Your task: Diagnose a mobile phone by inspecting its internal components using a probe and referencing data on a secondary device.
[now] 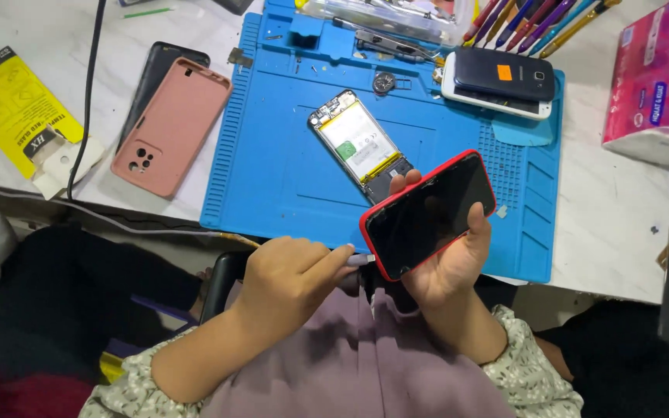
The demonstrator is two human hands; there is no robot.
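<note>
Two hands meet at the bottom edge of one red-cased phone (pixel 430 214), held over the lap just in front of the blue work mat (pixel 288 170). From the head camera, the right hand (pixel 447 259) cradles the phone from below: thumb tip over the upper left edge, fingers curled up around the right side, dark screen facing up and tilted. The left hand (pixel 284 279) is closed around a small pale plug or tool tip (pixel 360 259) — too small to tell which — pinched between thumb and forefinger and touching the phone's lower end.

To do this well, I judge the right hand should keep the phone steady and the left should bring the tip in straight along the phone's length, not at an angle, with light pressure only.

On the mat lies an opened phone (pixel 359 143) with its battery showing, just beyond the held one. A pink case (pixel 170 128) rests on the table to the left, and two stacked phones (pixel 501 81) sit at the mat's far right corner.
</note>
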